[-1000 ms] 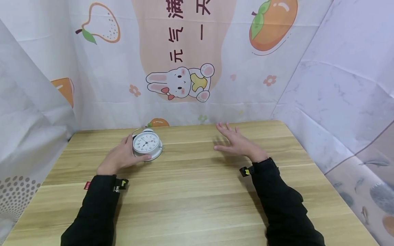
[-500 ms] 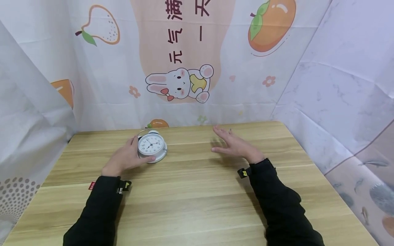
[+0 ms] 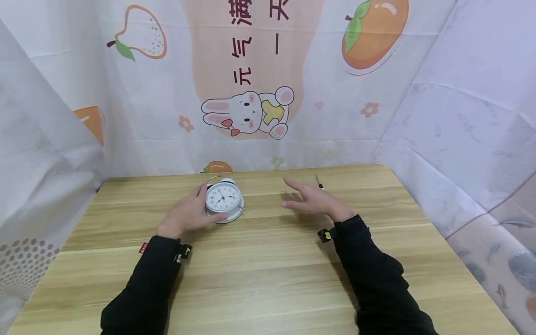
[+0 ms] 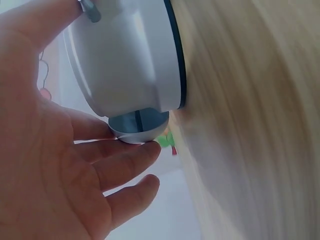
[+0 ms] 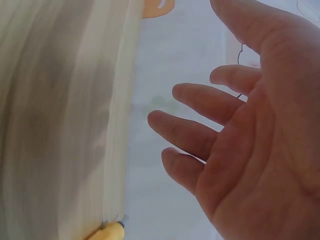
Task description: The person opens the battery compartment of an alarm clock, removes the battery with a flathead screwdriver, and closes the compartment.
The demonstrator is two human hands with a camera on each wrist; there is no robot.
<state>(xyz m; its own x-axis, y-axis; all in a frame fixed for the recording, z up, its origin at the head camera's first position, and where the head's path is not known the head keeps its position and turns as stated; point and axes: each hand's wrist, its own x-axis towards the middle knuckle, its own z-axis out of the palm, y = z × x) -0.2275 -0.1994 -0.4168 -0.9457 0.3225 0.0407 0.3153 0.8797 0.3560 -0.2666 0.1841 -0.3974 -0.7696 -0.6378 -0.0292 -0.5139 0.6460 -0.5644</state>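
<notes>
Alarm clock: the white alarm clock (image 3: 224,197) lies face up on the table (image 3: 259,279), left of the middle near the far edge; it has slid rightward since a second ago.
Left hand: the left hand (image 3: 186,213) has travelled with it, thumb along the lower edge and fingers round the side, gripping it; the left wrist view shows fingertips against its bell (image 4: 142,135).
Right hand: the right hand (image 3: 311,200) is over the table, fingers extended and thumb apart; it has drifted a little leftward.
Gap: narrower than before, though clock and right hand remain well apart.
Tool: a slim tool (image 3: 319,182) with a thin grey shaft, hidden at first, now pokes out beyond the right hand, its rest covered.
Sleeves: both black sleeves (image 3: 144,288) have shifted inward with the hands.
Backdrop: the printed cloth (image 3: 146,116) hangs behind as earlier.
</notes>
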